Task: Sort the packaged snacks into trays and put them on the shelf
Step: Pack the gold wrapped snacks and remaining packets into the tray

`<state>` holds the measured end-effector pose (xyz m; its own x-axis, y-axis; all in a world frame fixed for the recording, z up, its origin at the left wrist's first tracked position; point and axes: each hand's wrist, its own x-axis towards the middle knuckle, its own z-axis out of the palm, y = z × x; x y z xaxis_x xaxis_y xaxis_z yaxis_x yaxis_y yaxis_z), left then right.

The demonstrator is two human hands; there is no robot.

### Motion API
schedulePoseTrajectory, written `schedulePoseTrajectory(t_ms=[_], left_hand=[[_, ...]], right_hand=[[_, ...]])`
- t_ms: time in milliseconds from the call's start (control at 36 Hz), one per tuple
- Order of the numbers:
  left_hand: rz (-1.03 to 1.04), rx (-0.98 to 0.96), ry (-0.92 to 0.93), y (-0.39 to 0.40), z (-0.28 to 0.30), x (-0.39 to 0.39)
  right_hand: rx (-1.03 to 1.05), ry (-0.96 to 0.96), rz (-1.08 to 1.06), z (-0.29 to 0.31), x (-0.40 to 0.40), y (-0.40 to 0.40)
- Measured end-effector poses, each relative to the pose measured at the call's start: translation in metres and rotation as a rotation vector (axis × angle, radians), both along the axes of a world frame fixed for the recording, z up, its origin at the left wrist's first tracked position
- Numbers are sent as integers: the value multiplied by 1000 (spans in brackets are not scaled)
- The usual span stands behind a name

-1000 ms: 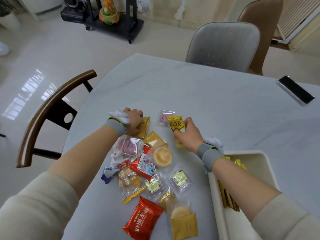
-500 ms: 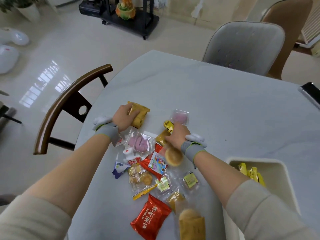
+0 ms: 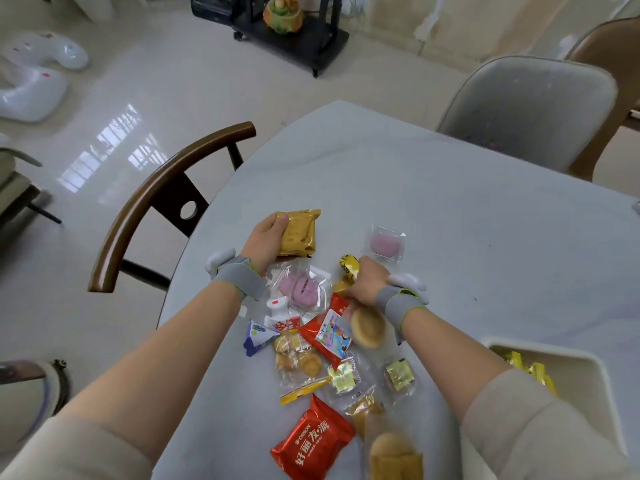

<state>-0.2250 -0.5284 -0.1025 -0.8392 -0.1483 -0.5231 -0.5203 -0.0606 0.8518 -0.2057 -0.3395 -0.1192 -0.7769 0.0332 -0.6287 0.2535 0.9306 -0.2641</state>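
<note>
Red snack pack (image 3: 312, 439), "ORION" label, on table (image 3: 450, 209)

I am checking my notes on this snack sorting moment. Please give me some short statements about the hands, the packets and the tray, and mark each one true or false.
1. The left hand holds a golden packet. True.
2. The right hand is empty and flat on the table. False: it grips a yellow wrapper.
3. The tray at the right already has yellow packets in it. True.
4. The red packet nearest the camera lies in the tray. False: it lies on the table.
</note>
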Motion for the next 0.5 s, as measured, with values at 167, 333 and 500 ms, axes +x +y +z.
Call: schedulePoseTrajectory(t_ms=[167, 333, 500], left_hand=[[56, 7, -32, 12, 9, 5], [60, -213, 2, 32, 16, 12], [-76, -359, 82, 72, 39, 25]], right_hand=[[-85, 51, -66, 7, 1, 15], [-615, 250, -664, 50, -6, 36], [-955, 106, -794, 104, 3, 47]])
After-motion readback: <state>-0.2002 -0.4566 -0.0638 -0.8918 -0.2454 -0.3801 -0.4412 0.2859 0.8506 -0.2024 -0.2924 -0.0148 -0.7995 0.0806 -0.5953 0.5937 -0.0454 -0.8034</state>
